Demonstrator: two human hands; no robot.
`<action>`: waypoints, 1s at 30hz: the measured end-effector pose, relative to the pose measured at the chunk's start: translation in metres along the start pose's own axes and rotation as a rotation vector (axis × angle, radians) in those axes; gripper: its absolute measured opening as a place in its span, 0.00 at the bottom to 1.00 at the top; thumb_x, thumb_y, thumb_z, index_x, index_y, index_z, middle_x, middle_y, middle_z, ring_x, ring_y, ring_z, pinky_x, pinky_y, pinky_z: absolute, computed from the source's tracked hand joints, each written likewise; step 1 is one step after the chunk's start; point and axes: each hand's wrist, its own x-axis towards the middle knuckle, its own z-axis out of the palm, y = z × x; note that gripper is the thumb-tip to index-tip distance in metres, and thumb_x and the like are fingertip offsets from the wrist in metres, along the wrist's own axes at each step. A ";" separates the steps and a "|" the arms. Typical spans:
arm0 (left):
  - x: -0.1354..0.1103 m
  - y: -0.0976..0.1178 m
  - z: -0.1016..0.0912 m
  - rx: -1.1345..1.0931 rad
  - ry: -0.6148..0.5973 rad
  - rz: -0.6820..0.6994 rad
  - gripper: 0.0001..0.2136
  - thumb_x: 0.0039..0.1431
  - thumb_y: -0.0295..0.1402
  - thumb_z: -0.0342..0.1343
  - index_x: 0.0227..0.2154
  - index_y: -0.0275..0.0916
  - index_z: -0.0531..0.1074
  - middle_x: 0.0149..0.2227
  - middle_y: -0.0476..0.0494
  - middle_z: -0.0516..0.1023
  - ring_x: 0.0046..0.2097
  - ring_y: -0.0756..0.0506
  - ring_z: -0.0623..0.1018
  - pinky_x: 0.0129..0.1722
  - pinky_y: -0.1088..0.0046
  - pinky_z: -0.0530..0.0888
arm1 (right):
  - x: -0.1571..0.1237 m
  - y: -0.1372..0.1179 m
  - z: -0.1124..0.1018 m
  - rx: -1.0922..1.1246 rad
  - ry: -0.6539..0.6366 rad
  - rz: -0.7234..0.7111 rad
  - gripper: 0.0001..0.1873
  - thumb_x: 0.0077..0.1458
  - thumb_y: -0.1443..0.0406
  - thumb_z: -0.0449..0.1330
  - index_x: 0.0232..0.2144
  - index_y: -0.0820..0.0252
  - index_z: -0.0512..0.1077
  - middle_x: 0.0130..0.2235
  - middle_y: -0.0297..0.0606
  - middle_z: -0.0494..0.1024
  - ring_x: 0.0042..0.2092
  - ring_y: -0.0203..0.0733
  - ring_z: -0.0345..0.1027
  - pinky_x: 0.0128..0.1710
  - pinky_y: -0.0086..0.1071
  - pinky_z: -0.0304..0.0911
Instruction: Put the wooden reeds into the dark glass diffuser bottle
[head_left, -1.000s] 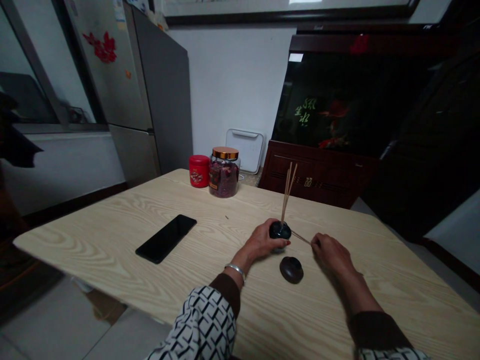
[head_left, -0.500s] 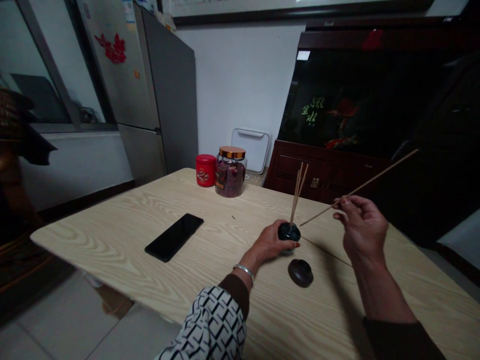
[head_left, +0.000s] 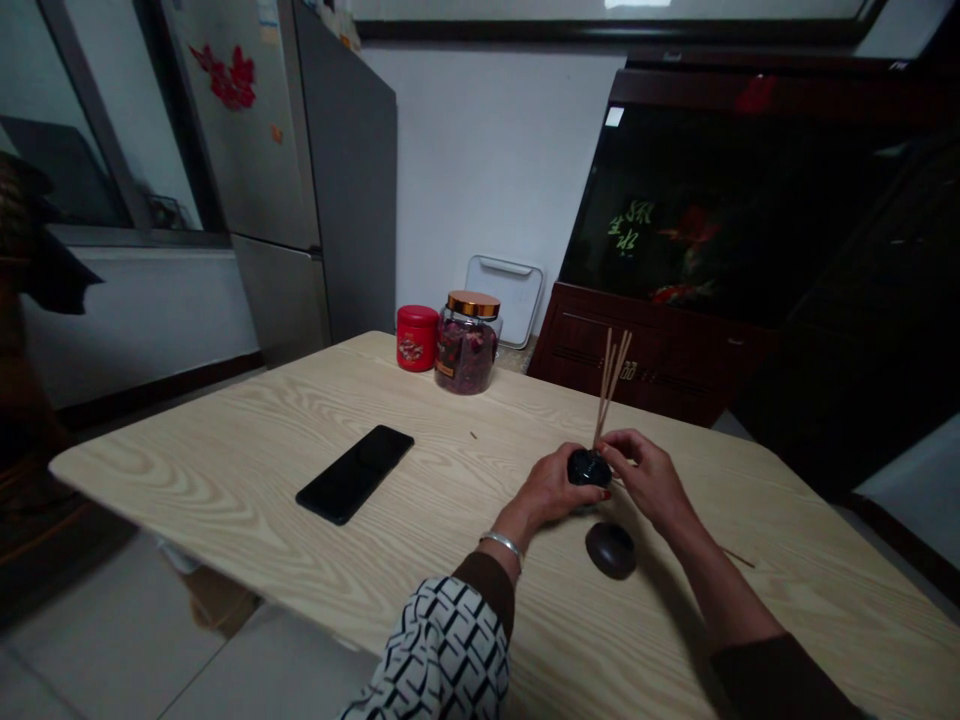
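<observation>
A small dark glossy reed diffuser bottle (head_left: 589, 468) stands on the table with several thin reed sticks (head_left: 611, 385) rising from its mouth. Wrapped round the bottle's near left side is my left hand (head_left: 553, 486), wearing a silver bangle. At the bottle's mouth, my right hand (head_left: 646, 478) pinches a reed stick low down, its thumb and fingertips together at the base of the bunch. A rounded dark brown lid (head_left: 610, 550) lies just in front of the bottle. Another reed stick (head_left: 739, 557) lies on the table, partly hidden behind my right forearm.
On the left of the wooden table (head_left: 247, 470) lies a black phone (head_left: 355, 474). A red canister (head_left: 417, 338) and a clear jar with a copper lid (head_left: 468, 345) stand at the far edge. A tiny brown bit (head_left: 473, 435) lies mid-table.
My right hand has come down and left to the bottle's mouth; the stick it held slanting out to the right now stands with the others. My left hand keeps its hold on the bottle.
</observation>
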 end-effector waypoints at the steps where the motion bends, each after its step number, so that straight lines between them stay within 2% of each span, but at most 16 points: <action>1: 0.000 0.000 0.000 0.006 0.002 0.002 0.31 0.44 0.44 0.69 0.52 0.40 0.70 0.43 0.43 0.78 0.45 0.41 0.76 0.46 0.65 0.73 | -0.003 0.008 -0.004 -0.053 -0.006 0.009 0.16 0.56 0.53 0.59 0.35 0.59 0.73 0.35 0.40 0.78 0.37 0.43 0.72 0.39 0.37 0.67; 3: 0.000 -0.001 0.001 0.017 0.008 0.008 0.32 0.44 0.45 0.69 0.52 0.40 0.70 0.44 0.42 0.78 0.45 0.41 0.76 0.46 0.65 0.73 | -0.009 0.026 -0.017 -0.219 0.018 0.026 0.16 0.59 0.53 0.55 0.37 0.59 0.73 0.39 0.42 0.78 0.38 0.44 0.72 0.41 0.38 0.66; 5: 0.000 -0.002 0.001 0.013 0.010 0.012 0.33 0.43 0.46 0.70 0.52 0.40 0.70 0.44 0.42 0.77 0.45 0.41 0.76 0.47 0.64 0.73 | -0.017 0.042 -0.032 -0.484 0.009 0.023 0.15 0.59 0.56 0.54 0.40 0.59 0.74 0.43 0.46 0.78 0.41 0.47 0.71 0.41 0.39 0.65; 7: 0.000 -0.002 0.002 -0.003 0.011 0.006 0.33 0.43 0.45 0.70 0.52 0.40 0.70 0.43 0.42 0.77 0.44 0.41 0.76 0.46 0.64 0.74 | -0.027 0.054 -0.043 -0.761 -0.074 0.010 0.14 0.59 0.60 0.53 0.40 0.59 0.76 0.45 0.48 0.77 0.44 0.50 0.70 0.41 0.40 0.63; 9: 0.001 -0.002 0.002 -0.018 0.011 -0.004 0.33 0.42 0.45 0.71 0.52 0.40 0.70 0.42 0.41 0.77 0.44 0.41 0.76 0.46 0.63 0.74 | -0.035 0.061 -0.047 -0.954 -0.158 -0.007 0.14 0.60 0.64 0.50 0.37 0.58 0.76 0.41 0.47 0.78 0.46 0.51 0.69 0.40 0.39 0.61; 12: 0.001 -0.003 0.003 -0.044 0.005 -0.005 0.33 0.42 0.44 0.71 0.51 0.40 0.71 0.42 0.41 0.77 0.44 0.41 0.76 0.45 0.64 0.74 | -0.042 0.065 -0.044 -1.097 -0.194 -0.025 0.14 0.61 0.68 0.48 0.32 0.58 0.74 0.37 0.46 0.77 0.43 0.50 0.68 0.38 0.38 0.58; 16: 0.002 -0.001 0.003 -0.061 0.008 -0.008 0.32 0.42 0.42 0.71 0.51 0.39 0.71 0.42 0.42 0.77 0.43 0.43 0.76 0.46 0.65 0.74 | -0.041 0.063 -0.042 -1.114 -0.199 -0.023 0.11 0.60 0.70 0.49 0.30 0.58 0.71 0.34 0.45 0.77 0.40 0.49 0.69 0.35 0.37 0.55; 19: 0.002 0.000 0.003 -0.071 0.007 -0.029 0.31 0.42 0.41 0.71 0.51 0.38 0.71 0.42 0.42 0.77 0.44 0.42 0.76 0.47 0.65 0.74 | -0.037 0.055 -0.048 -1.005 -0.132 0.013 0.09 0.60 0.67 0.51 0.31 0.57 0.70 0.31 0.43 0.76 0.35 0.46 0.68 0.32 0.36 0.53; 21: 0.002 0.001 0.004 -0.099 -0.002 -0.048 0.30 0.42 0.39 0.71 0.50 0.38 0.71 0.43 0.41 0.77 0.46 0.41 0.76 0.49 0.63 0.74 | -0.032 0.044 -0.055 -0.842 0.010 0.017 0.08 0.60 0.64 0.52 0.34 0.56 0.71 0.31 0.40 0.76 0.33 0.44 0.67 0.31 0.34 0.53; 23: 0.003 0.001 0.005 -0.130 -0.010 -0.065 0.30 0.43 0.38 0.71 0.50 0.38 0.71 0.43 0.40 0.77 0.47 0.41 0.76 0.50 0.61 0.74 | -0.024 0.027 -0.062 -0.571 0.217 -0.014 0.08 0.59 0.61 0.55 0.35 0.56 0.72 0.34 0.39 0.77 0.32 0.41 0.68 0.31 0.33 0.57; 26: 0.004 0.001 0.005 -0.145 -0.006 -0.074 0.30 0.42 0.37 0.71 0.50 0.37 0.71 0.43 0.40 0.77 0.46 0.41 0.76 0.50 0.60 0.74 | -0.007 -0.007 -0.068 0.002 0.495 -0.046 0.10 0.55 0.58 0.60 0.36 0.58 0.72 0.36 0.39 0.79 0.33 0.38 0.68 0.29 0.30 0.60; 28: 0.004 0.001 0.005 -0.139 -0.002 -0.074 0.30 0.42 0.36 0.71 0.50 0.37 0.71 0.43 0.40 0.77 0.46 0.41 0.76 0.50 0.60 0.74 | 0.004 -0.028 -0.065 0.346 0.578 -0.038 0.12 0.51 0.58 0.64 0.35 0.59 0.72 0.35 0.39 0.79 0.31 0.36 0.67 0.25 0.26 0.58; 30: 0.004 0.002 0.004 -0.127 -0.001 -0.071 0.30 0.42 0.37 0.71 0.50 0.38 0.71 0.43 0.40 0.77 0.46 0.41 0.76 0.50 0.61 0.74 | 0.014 -0.042 -0.058 0.558 0.587 -0.042 0.13 0.47 0.59 0.66 0.33 0.59 0.71 0.34 0.39 0.78 0.30 0.34 0.66 0.22 0.24 0.56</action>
